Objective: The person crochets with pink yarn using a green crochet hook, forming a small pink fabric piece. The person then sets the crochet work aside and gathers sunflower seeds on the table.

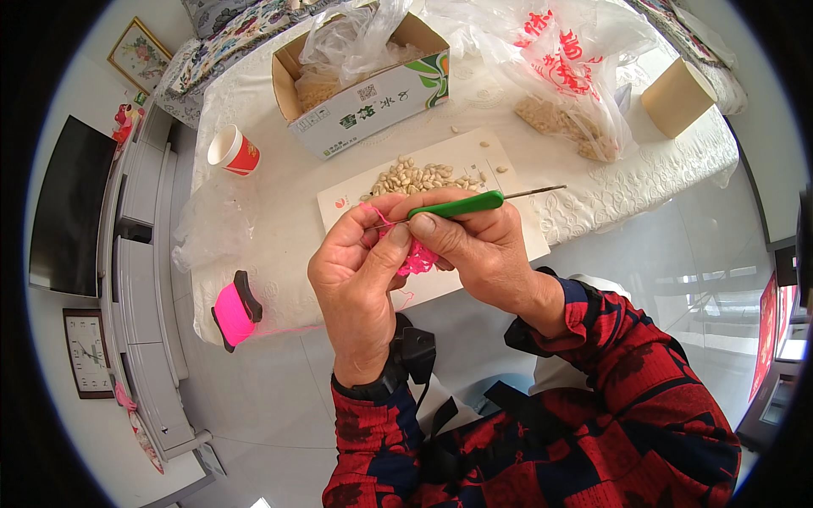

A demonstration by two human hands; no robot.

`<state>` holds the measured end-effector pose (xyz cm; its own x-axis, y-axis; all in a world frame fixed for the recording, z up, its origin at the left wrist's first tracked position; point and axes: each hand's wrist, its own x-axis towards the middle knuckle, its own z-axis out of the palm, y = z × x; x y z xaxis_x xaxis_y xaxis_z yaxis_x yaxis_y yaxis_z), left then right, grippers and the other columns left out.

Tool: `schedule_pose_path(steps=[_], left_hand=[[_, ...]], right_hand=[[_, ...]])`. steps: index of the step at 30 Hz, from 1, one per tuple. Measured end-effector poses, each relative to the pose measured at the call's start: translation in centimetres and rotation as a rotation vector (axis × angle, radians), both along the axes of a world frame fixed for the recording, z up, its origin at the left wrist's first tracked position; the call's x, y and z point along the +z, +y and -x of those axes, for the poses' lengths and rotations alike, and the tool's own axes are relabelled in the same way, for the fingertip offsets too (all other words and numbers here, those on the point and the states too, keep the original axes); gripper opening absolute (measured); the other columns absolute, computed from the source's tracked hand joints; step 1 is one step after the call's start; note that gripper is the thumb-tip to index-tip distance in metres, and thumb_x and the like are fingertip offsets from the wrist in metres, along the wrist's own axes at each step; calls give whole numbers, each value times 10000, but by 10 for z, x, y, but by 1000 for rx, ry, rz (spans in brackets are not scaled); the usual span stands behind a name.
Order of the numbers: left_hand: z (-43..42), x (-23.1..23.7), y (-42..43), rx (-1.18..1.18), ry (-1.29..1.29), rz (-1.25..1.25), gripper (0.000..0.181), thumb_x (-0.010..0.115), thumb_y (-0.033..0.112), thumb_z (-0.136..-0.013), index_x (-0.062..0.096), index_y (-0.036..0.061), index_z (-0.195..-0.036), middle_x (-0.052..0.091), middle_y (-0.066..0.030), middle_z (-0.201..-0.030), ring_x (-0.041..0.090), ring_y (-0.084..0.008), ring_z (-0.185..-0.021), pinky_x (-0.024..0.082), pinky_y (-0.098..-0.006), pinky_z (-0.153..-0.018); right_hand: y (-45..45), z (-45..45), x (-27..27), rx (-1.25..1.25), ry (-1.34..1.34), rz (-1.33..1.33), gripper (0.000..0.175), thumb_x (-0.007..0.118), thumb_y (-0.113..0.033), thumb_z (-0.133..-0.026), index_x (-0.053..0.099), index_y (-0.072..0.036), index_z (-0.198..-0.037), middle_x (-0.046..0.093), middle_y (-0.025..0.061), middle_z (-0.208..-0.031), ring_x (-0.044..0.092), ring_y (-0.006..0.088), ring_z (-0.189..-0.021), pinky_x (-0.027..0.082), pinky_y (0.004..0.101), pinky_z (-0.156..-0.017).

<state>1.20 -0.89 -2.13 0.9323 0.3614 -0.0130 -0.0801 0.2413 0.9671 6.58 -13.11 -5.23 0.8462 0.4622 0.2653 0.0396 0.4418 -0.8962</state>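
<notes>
Between the thumb and fingers of my left hand (359, 273) is a small piece of bright pink crochet (419, 257). My right hand (489, 254) grips a crochet hook by its green handle (460, 204). The hook's thin metal shaft points left into the pink work, and a second metal shaft sticks out of the handle's right end. A pink strand loops over my left fingers near the hook tip, which is partly hidden. At the table's left corner sits a dark winder wound with pink yarn (235, 314), its strand running towards my hands.
Pale seeds (416, 176) lie heaped on a white sheet (495, 149) behind my hands. Beyond them stand an open cardboard box (375, 114) and a knotted plastic bag (571, 120). A paper cup (235, 151) is at left, a tan cylinder (678, 98) at right.
</notes>
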Motion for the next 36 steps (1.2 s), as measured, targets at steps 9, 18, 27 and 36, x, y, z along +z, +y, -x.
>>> schedule_pose_path(steps=[9, 18, 27, 36], left_hand=[[0, 0, 0, -4, -1, 2, 232, 635, 97, -887, 619, -18, -1088, 642, -12, -839, 525, -16, -652, 327, -143, -487], [0, -1, 2, -26, 4, -16, 256, 620, 110, -883, 596, -31, -1096, 632, -33, -879, 550, -27, -660, 362, -129, -473], [0, 0, 0, -4, 8, 3, 231, 635, 99, -889, 617, -17, -1088, 640, -11, -830, 524, -15, -647, 324, -144, -483], [0, -1, 1, -20, 9, -19, 260, 621, 110, -881, 594, -36, -1094, 636, -39, -878, 557, -31, -653, 363, -129, -470]], right_hand=[[3, 0, -2, -34, -38, 3, 189, 562, -92, -953, 657, 8, -1083, 620, 9, -766, 498, 47, -643, 402, 205, -555], [0, 0, 1, -3, 14, 3, 186, 578, -83, -948, 660, 14, -1083, 672, 41, -880, 562, 65, -781, 479, 227, -684], [1, 0, -1, -21, -10, 10, 185, 571, -86, -950, 658, 7, -1083, 644, 23, -823, 532, 59, -717, 442, 218, -623], [-1, 0, 0, 4, 17, 7, 185, 574, -82, -949, 659, 14, -1083, 674, 43, -894, 565, 68, -795, 483, 231, -693]])
